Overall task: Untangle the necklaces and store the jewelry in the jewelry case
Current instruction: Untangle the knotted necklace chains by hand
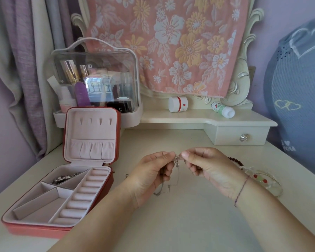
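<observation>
Left hand (151, 173), to the right of the open jewelry case (36, 230) at lower left, pinched the tangled necklaces (176, 160) between thumb and fingertips at mid-frame. Right hand (209, 168) pinched the same knot from the opposite side. Thin chains hung from that knot almost straight down the frame, their low loops resting on the table (189, 224) beside the left palm.
</observation>
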`<state>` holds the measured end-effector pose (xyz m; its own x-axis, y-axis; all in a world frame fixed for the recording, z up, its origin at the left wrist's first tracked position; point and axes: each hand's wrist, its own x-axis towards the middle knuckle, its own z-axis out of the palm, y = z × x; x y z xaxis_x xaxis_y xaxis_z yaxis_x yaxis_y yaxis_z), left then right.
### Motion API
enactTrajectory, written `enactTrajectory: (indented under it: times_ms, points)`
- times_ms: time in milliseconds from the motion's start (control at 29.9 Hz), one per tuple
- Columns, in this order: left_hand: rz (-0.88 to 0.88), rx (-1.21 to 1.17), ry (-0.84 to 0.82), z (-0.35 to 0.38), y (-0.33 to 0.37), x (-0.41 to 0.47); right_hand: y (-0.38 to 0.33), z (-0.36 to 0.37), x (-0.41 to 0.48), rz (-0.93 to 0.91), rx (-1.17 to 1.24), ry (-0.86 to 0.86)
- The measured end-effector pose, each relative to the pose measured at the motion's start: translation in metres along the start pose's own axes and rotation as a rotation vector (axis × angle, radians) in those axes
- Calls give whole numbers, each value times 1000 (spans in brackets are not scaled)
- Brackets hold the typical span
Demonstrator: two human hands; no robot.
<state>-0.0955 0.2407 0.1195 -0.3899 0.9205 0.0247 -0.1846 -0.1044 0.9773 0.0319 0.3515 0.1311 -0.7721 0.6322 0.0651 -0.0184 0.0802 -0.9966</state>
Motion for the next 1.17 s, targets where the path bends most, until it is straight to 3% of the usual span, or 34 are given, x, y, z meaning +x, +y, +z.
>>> enactTrajectory:
  times_ms: [134, 468, 802, 1070, 1170]
  points:
    - [12, 2, -5, -1, -1, 0, 0, -1, 1, -4, 74, 15]
    - [35, 11, -7, 0, 0, -1, -3, 0, -5, 41, 127, -256]
    - [-2, 45, 54, -2, -2, 0, -1, 1, -2, -163, 2, -20]
    - [48, 248, 142, 0, -3, 0, -1, -2, 2, -181, 4, 98]
    - [42, 213, 138, 0, -3, 1, -1, -3, 2, -167, 24, 96]
